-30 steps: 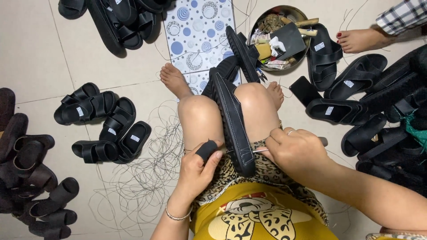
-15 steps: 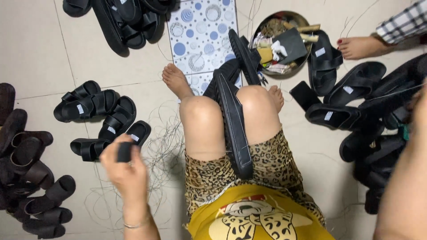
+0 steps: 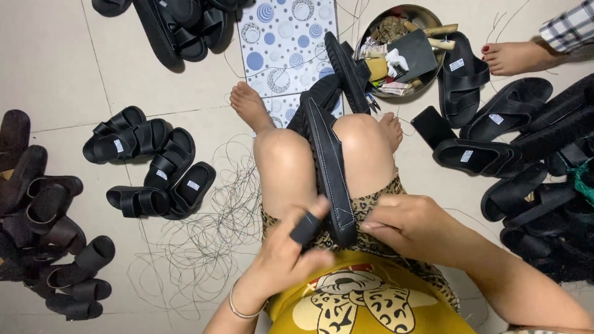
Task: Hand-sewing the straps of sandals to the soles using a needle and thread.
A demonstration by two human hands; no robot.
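A black sandal with pale stitching along its sole edge stands on edge, clamped between my bare knees. My left hand wears a black finger sleeve and rests against the sandal's near left side; I cannot see whether it holds anything. My right hand has its fingers pinched together on the sandal's near right edge. A second black sandal leans beyond my knees.
A tangle of thin dark thread lies on the tile floor to my left. Black sandals sit in groups at left, far left and right. Ahead are a metal bowl of tools, a spotted mat, and another person's foot.
My left hand swung out to the left over the thread, then came back to the sandal. My right hand left the sandal briefly and is back on its near edge.
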